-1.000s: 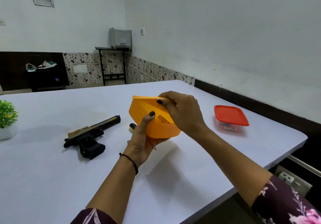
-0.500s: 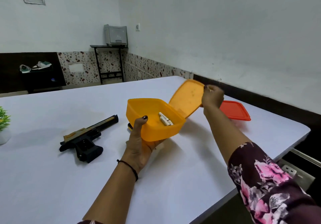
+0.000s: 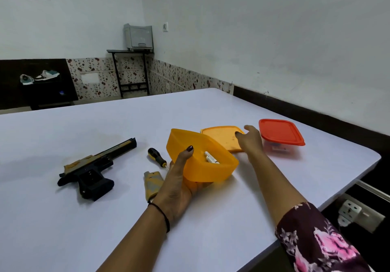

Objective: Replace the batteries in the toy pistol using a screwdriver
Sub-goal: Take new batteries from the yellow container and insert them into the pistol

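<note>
Head camera, looking down on a white table (image 3: 84, 229). The left hand (image 3: 179, 185) grips an open orange container (image 3: 202, 166) from below, raised off the table and tilted, with the thumb hooked over its near rim. Two white batteries (image 3: 211, 157) lie inside it.

The right hand (image 3: 250, 143) is extended over the right edge of the orange lid (image 3: 221, 137), which lies flat on the table just behind the container. Its fingers are loosely spread and hold nothing; whether they touch the lid cannot be told.

A container with a red lid (image 3: 280, 132) stands just right of that hand.

The toy pistol (image 3: 95, 166) lies on its side at the left, well apart from both hands. A screwdriver (image 3: 157, 157) with a black and yellow handle lies between pistol and container. A gold and grey cover piece (image 3: 153, 184) lies beside the left wrist.
</note>
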